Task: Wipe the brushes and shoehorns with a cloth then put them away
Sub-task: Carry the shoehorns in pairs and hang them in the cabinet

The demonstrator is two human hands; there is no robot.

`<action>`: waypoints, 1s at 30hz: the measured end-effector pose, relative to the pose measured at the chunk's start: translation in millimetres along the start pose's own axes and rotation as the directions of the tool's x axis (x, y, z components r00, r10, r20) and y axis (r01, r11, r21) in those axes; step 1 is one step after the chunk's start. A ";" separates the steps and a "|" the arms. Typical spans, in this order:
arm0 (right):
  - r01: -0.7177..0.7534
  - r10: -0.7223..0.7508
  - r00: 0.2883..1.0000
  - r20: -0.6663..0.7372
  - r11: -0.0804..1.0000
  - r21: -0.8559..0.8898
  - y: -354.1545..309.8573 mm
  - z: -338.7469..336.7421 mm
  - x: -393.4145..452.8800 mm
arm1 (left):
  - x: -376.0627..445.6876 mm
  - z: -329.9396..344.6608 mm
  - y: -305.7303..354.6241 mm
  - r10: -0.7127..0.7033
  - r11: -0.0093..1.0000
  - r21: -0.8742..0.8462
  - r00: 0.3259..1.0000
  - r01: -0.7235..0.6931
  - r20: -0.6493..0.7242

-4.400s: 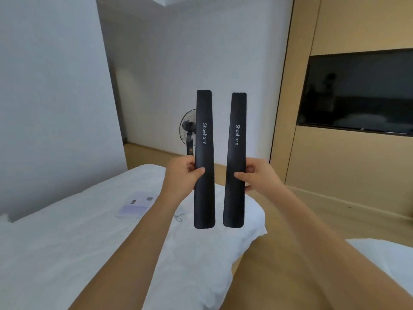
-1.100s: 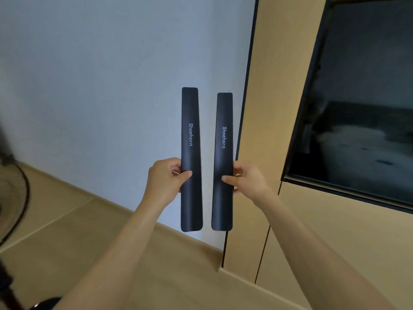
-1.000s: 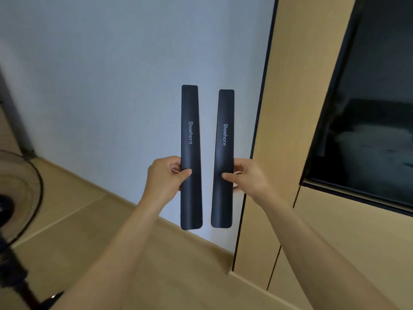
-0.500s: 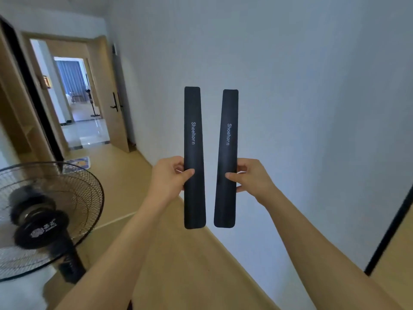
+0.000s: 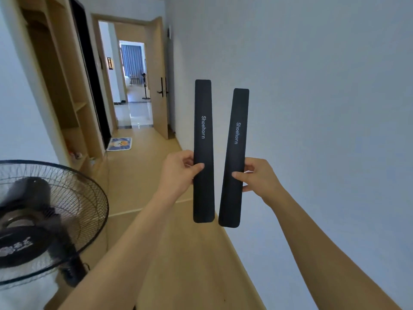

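Observation:
I hold two long black shoehorns upright in front of me, each printed "Shoehorn" in white. My left hand [image 5: 178,170] grips the left shoehorn [image 5: 203,121] just below its middle. My right hand [image 5: 259,176] pinches the right shoehorn [image 5: 238,121], which leans slightly to the right at its top. The two shoehorns stay a small gap apart and do not touch. No cloth or brush is in view.
A black standing fan [image 5: 47,220] is close at the lower left. A white wall [image 5: 324,108] runs along my right. Wooden shelving [image 5: 67,97] lines the left. A wood-floor corridor leads to an open door [image 5: 159,81], with a small mat [image 5: 119,144] on the floor.
My view has swung left from the bed and TV wall to the corridor with the door. The fan now sits closer at lower left. Both hands keep the same grip on the shoehorns.

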State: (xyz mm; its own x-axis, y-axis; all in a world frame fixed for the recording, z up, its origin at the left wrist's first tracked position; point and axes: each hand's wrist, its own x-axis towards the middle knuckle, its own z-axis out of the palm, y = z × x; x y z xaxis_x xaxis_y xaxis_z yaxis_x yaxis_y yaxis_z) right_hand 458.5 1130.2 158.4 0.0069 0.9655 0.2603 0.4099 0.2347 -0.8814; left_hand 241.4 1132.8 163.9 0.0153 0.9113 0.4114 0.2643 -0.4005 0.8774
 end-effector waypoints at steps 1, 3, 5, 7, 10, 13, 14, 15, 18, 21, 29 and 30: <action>-0.002 0.002 1.000 -0.002 1.000 -0.004 5.5 2.8 20.4 | 18.7 3.4 -11.0 -0.005 1.000 -0.008 1.000 0.005 0.002; -0.005 0.005 1.000 -0.010 1.000 -0.016 14.4 8.0 63.5 | 60.5 9.6 -32.3 -0.017 1.000 -0.019 1.000 0.017 0.009; -0.009 0.009 1.000 -0.016 1.000 -0.013 19.4 11.6 111.2 | 108.1 14.9 -50.8 -0.024 0.999 -0.034 0.999 0.025 0.023; -0.012 0.012 1.000 -0.020 1.000 -0.012 21.3 15.1 158.1 | 155.5 16.9 -65.7 -0.031 0.998 -0.047 0.999 0.033 0.036; -0.007 0.006 0.999 -0.032 1.000 -0.028 25.6 24.6 224.5 | 223.5 15.7 -88.1 -0.031 0.999 -0.030 0.999 0.033 0.043; -0.014 0.012 0.999 -0.038 0.999 -0.035 33.3 36.4 281.5 | 279.3 14.2 -111.1 -0.020 1.000 -0.004 0.999 0.021 0.040; -0.018 0.017 0.999 -0.034 0.999 -0.032 36.6 41.7 298.0 | 294.6 13.1 -119.1 -0.018 1.000 0.000 0.999 0.018 0.037; -0.018 0.017 0.999 -0.029 0.999 -0.031 40.0 47.4 314.1 | 309.0 11.7 -127.1 -0.016 1.000 0.003 0.999 0.016 0.032; -0.012 0.012 1.000 -0.011 1.000 -0.022 50.2 66.3 366.0 | 350.8 4.7 -151.8 -0.015 1.000 0.024 1.000 0.015 0.006; -0.003 0.004 1.000 0.025 1.000 -0.007 60.4 88.1 421.9 | 391.4 -5.9 -177.6 -0.043 0.998 0.048 0.999 0.044 -0.025; 0.088 -0.106 0.978 0.180 0.990 0.109 85.6 170.4 603.2 | 522.4 -55.3 -250.2 -0.066 0.980 0.172 0.979 0.100 -0.194; 0.090 -0.116 0.972 0.203 0.987 0.130 87.0 180.8 627.8 | 541.9 -62.7 -258.7 -0.071 0.977 0.182 0.974 0.111 -0.215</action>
State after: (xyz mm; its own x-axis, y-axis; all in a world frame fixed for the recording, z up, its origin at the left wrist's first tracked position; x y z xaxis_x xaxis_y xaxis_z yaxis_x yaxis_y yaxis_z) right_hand 333.7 1777.1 173.8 -0.2260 0.9346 0.2748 0.2870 0.3335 -0.8980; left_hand 120.8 1724.3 175.4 -0.2112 0.8954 0.3920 0.4355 -0.2728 0.8579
